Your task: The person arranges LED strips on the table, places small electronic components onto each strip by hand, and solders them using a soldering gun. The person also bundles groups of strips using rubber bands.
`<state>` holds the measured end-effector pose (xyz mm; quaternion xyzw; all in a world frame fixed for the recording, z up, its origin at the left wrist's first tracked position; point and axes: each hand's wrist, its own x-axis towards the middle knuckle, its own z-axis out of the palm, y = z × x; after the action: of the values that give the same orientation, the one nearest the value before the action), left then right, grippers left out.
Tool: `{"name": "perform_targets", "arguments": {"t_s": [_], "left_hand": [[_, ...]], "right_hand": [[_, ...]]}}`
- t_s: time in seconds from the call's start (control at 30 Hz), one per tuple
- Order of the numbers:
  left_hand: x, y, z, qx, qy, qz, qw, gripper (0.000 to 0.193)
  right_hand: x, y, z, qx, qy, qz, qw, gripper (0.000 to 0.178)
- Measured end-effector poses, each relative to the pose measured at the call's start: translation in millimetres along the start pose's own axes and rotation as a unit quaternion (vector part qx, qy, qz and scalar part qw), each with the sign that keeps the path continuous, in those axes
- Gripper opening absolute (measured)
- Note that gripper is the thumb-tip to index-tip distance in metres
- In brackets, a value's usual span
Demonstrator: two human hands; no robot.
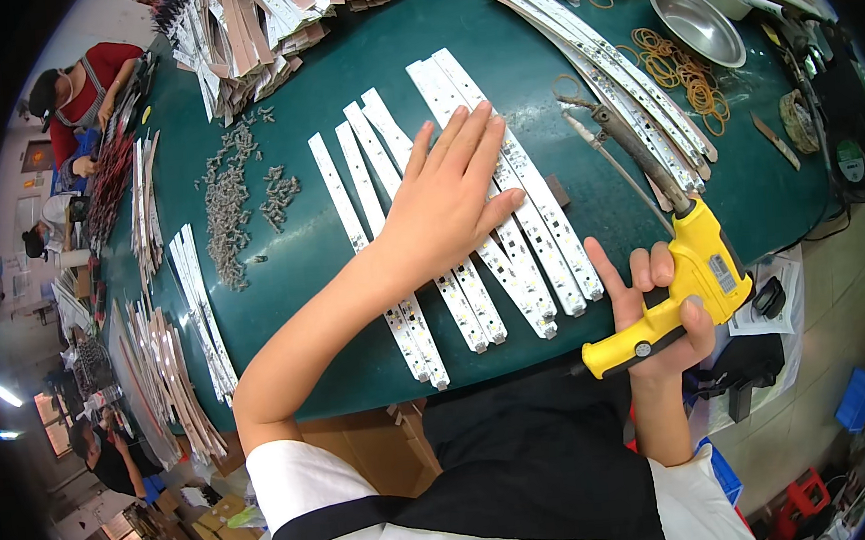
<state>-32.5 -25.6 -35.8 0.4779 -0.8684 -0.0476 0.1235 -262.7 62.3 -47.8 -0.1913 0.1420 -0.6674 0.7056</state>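
Note:
My left hand [442, 194] lies flat, fingers spread, across a row of narrow white LED circuit boards [548, 227] on the green table. The boards lie side by side in small groups, dotted with tiny components. In my right hand [628, 304] is a yellow soldering gun [708, 261] with a black grip. Its index finger sticks out beside the near end of the boards. From the gun a dark barrel and a thin feed tube point up and left, over the table right of the boards. Left of the boards are loose piles of small grey metal parts [228, 209].
Stacked strips [245, 27] lie at the back, with a long bundle of boards [604, 72] at the right. Rubber bands [674, 67], a metal bowl [698, 26] and a knife [777, 141] lie beyond. More strips [202, 306] line the left edge; people work farther left.

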Motion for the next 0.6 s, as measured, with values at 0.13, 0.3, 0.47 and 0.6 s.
{"name": "perform_targets", "arguments": {"t_s": [0.13, 0.3, 0.47, 0.6], "left_hand": [[-5, 2, -5, 0.004, 0.001, 0.01, 1.0, 0.065], [-12, -7, -8, -0.073, -0.022, 0.0, 0.997, 0.067], [-43, -35, -48, -0.127, 0.09, -0.041, 0.987, 0.047], [-88, -22, -56, -0.056, 0.004, -0.055, 0.997, 0.05]], "right_hand": [[-3, -1, 0, -0.041, -0.007, -0.016, 0.999, 0.062], [-4, 4, 4, -0.042, -0.002, -0.006, 0.999, 0.066], [-9, -15, 2, -0.07, 0.007, -0.048, 0.996, 0.081], [-11, -20, 2, -0.062, 0.006, -0.028, 0.998, 0.079]]}}
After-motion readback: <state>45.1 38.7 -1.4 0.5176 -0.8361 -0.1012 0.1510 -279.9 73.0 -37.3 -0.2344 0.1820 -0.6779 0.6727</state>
